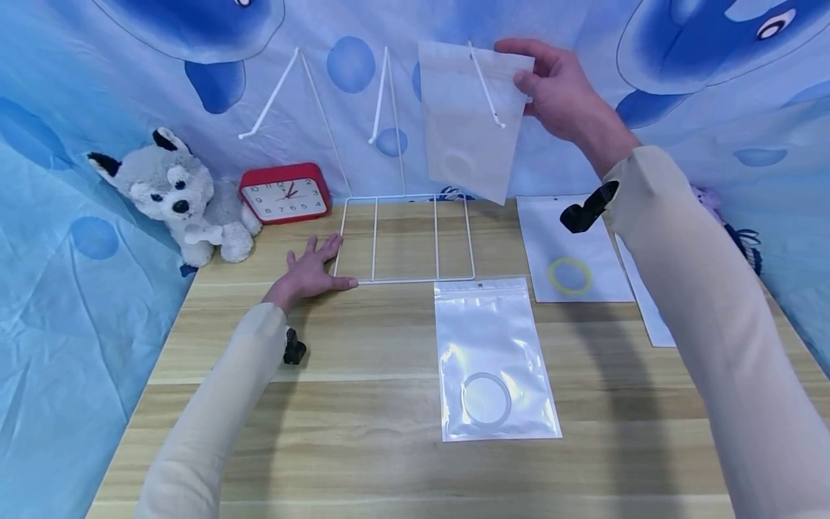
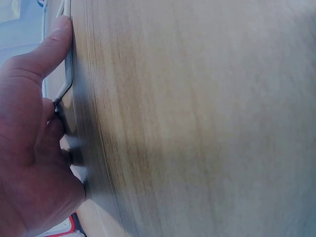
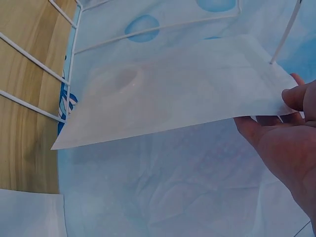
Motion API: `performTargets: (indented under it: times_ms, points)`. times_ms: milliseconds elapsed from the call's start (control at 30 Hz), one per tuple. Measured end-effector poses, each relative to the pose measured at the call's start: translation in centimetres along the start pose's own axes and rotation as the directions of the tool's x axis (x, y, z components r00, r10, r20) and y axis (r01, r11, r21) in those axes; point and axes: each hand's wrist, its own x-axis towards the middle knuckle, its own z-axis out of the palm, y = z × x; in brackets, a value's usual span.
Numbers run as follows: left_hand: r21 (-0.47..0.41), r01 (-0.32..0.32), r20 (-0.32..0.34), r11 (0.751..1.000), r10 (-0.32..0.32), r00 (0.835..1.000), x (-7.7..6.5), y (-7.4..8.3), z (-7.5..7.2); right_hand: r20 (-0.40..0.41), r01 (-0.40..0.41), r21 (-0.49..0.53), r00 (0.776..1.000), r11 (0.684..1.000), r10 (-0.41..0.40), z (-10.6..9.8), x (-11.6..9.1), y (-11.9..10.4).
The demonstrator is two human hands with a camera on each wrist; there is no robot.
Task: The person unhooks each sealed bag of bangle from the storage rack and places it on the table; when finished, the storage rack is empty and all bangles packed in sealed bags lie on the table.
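Note:
A white wire display rack (image 1: 423,280) stands on the wooden table against the cloth, with several prongs sticking out at the top. On its right prong (image 1: 485,85) hangs a white zip bag (image 1: 470,122), a ring shape faintly showing through near its bottom. My right hand (image 1: 559,90) pinches this bag's upper right corner between thumb and fingers; the right wrist view shows the prong (image 3: 286,37) passing through the bag's top (image 3: 197,84). Down at the rack's front left corner, my left hand (image 1: 310,272) rests with fingers spread, its thumb (image 2: 54,44) along the wire.
A zip bag (image 1: 486,339) with a pale ring lies in front of the rack. Right of it are a bag with a yellow ring (image 1: 570,245) and another white bag (image 1: 655,310), partly behind my sleeve. A red clock (image 1: 285,193) and a plush husky (image 1: 175,194) sit at left.

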Motion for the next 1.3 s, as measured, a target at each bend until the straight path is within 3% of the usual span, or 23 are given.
performTargets:
  times_ms: [600,967,1300]
  points:
    - [-0.009,-0.001,-0.006,1.000,0.001,1.000,0.5,0.4,-0.4,0.030,0.018,-0.249,1.000,0.968,-0.011,-1.2,-3.9,-0.8]
    - [-0.020,-0.003,-0.010,1.000,0.003,1.000,0.6,0.5,-0.2,0.101,0.058,-0.268,0.994,0.962,-0.031,-2.2,-6.5,-0.9]
    - [-0.016,-0.003,0.000,1.000,0.003,1.000,0.6,0.5,-0.3,0.171,0.076,-0.159,0.984,0.984,-0.048,-2.6,-8.6,-1.0]
